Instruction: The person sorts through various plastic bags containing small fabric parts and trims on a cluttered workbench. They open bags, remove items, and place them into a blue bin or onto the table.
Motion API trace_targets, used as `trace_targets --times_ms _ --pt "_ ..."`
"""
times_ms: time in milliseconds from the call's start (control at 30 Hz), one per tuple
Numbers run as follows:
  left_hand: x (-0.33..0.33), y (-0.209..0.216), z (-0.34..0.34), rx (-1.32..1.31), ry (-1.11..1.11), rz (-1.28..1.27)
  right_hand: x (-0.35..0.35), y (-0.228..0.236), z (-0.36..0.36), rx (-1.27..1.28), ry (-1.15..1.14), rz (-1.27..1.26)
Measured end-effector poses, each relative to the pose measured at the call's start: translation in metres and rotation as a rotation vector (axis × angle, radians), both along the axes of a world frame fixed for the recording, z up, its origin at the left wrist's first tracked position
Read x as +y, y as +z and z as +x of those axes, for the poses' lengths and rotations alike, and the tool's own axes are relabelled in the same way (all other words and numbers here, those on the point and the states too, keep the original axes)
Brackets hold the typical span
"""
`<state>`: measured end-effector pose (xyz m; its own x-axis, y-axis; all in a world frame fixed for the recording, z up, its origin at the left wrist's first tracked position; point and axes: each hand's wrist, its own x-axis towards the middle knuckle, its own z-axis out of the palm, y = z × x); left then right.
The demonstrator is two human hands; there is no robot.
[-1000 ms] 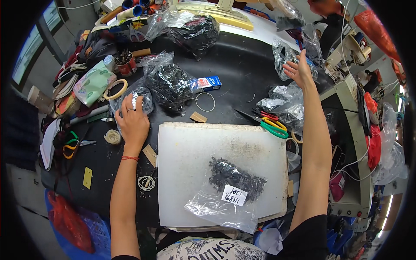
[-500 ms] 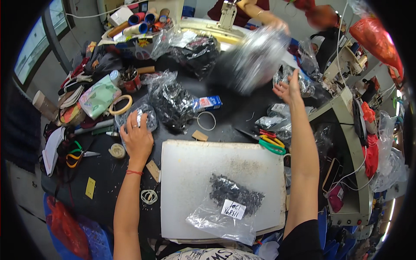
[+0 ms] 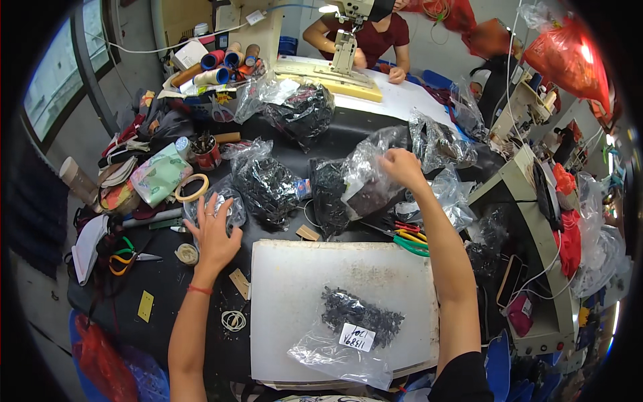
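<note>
My right hand (image 3: 404, 169) is closed on the gathered clear top of a plastic bag (image 3: 328, 201) with black contents, which rests on the black tabletop beyond the white board. My left hand (image 3: 216, 236) has its fingers spread over a small crumpled clear bag (image 3: 236, 213) and grips nothing. Another clear bag of black pieces (image 3: 264, 186) lies between the two hands. On the white board (image 3: 284, 281) nearest me is a labelled clear bag (image 3: 358, 315) of small black pieces, lying flat.
Green-handled scissors (image 3: 410, 246) lie at the board's far right corner, below my right forearm. A tape roll (image 3: 192, 188), orange-and-green scissors (image 3: 123, 257) and a cord coil (image 3: 233, 321) are on the left. Across the table, a person sits behind a sewing machine (image 3: 344, 57).
The large bag, blurred in the other person's hand before, now stands on the table with my right hand closed on it. That person's hand has drawn back. My left fingers have spread.
</note>
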<state>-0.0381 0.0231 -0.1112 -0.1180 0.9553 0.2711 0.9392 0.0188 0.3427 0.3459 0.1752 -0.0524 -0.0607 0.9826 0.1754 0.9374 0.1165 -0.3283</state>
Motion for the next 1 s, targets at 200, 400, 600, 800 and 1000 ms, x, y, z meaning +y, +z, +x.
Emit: trace_targets --times_ms 200,400,600,800,1000 --pt "0.006 0.017 0.084 -0.446 -0.555 0.076 -0.070 0.077 -0.049 0.585 0.125 0.033" --pt "0.069 0.006 0.156 -0.540 -0.665 0.282 -0.181 0.128 -0.060 1.382 0.358 -0.059" --pt "0.077 -0.011 0.160 -0.135 -0.450 0.325 -0.187 0.032 0.008 0.508 0.195 -0.126" --pt "-0.046 0.045 0.175 -0.554 -0.882 0.599 -0.184 0.019 -0.005 0.418 0.181 0.021" --pt "-0.045 0.046 0.190 -0.386 -0.887 0.286 -0.184 0.076 -0.006 0.634 0.137 0.298"
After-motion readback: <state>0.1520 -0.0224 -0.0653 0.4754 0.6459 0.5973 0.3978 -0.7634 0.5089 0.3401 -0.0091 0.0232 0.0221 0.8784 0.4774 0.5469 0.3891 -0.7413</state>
